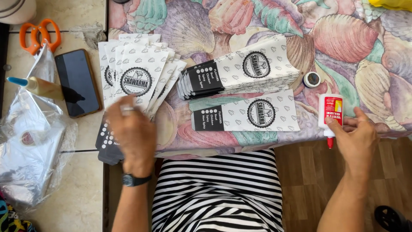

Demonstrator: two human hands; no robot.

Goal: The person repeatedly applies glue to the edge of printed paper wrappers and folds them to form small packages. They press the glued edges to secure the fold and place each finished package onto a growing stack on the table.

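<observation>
My left hand (128,133) rests, fingers spread, on a fanned stack of white printed paper sleeves (137,73) with black ends, at the left of the shell-patterned cloth (343,43). My right hand (356,137) grips a white glue bottle (330,109) with a red label and red tip, pointed toward me at the cloth's near edge. Between the hands lies a single flat paper sleeve (246,114), and behind it a neat pile of the same sleeves (240,73).
A small tape roll (312,79) lies near the bottle. On the tiled surface at left are a dark phone (77,81), orange-handled scissors (40,36), a second glue bottle with a blue tip (36,86) and a crumpled clear plastic bag (30,146).
</observation>
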